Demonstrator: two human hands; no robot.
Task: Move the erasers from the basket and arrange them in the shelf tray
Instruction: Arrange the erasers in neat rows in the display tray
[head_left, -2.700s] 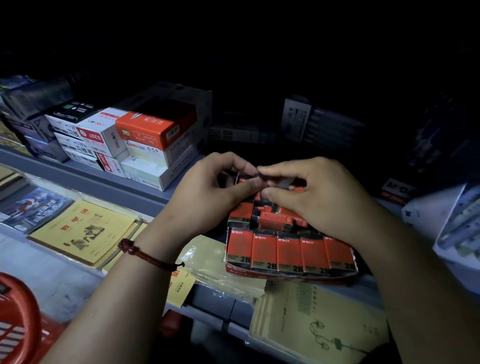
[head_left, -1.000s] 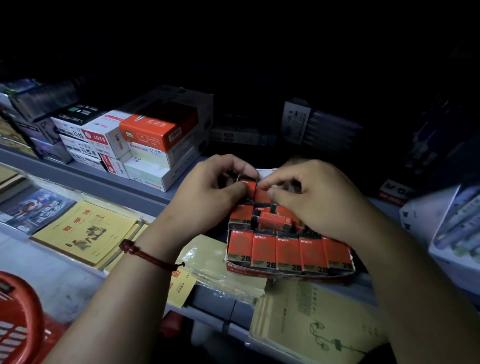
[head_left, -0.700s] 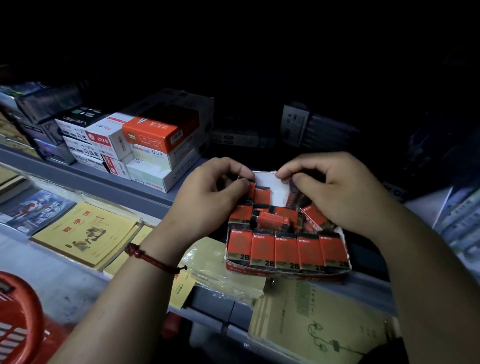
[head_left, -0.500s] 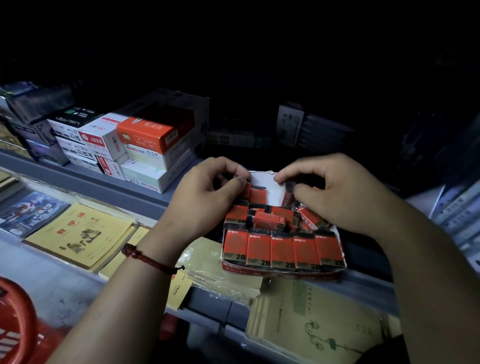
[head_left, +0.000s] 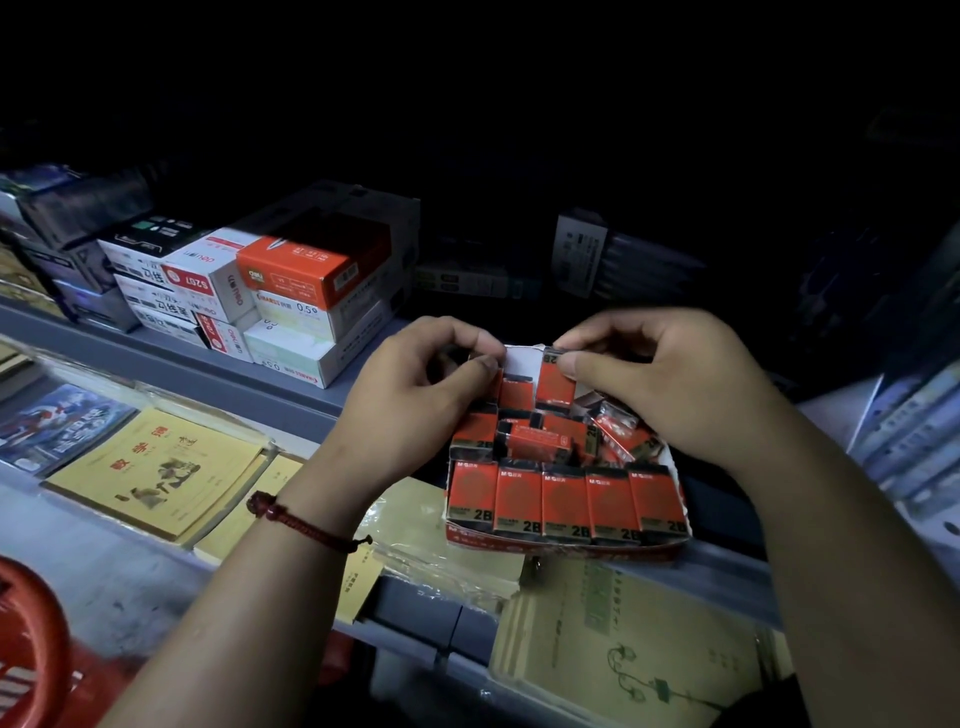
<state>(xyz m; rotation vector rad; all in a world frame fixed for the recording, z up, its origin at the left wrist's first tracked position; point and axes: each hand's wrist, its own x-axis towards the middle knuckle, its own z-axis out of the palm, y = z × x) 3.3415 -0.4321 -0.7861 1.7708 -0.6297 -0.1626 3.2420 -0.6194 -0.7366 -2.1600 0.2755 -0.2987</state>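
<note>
The right hand (head_left: 660, 384) pinches a red 2B eraser (head_left: 555, 382) upright at the back of the shelf tray (head_left: 566, 544); the left hand (head_left: 415, 395) pinches a second eraser (head_left: 480, 357) at the back-left corner. Five erasers (head_left: 563, 501) line the front.

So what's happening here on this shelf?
A person is stocking erasers into a red shelf tray. The right hand pinches an upright eraser at the tray's back, and the left hand seems to pinch the back-left eraser. The front row of five stands neatly, while the middle erasers lie jumbled. The red basket sits at lower left.
</note>
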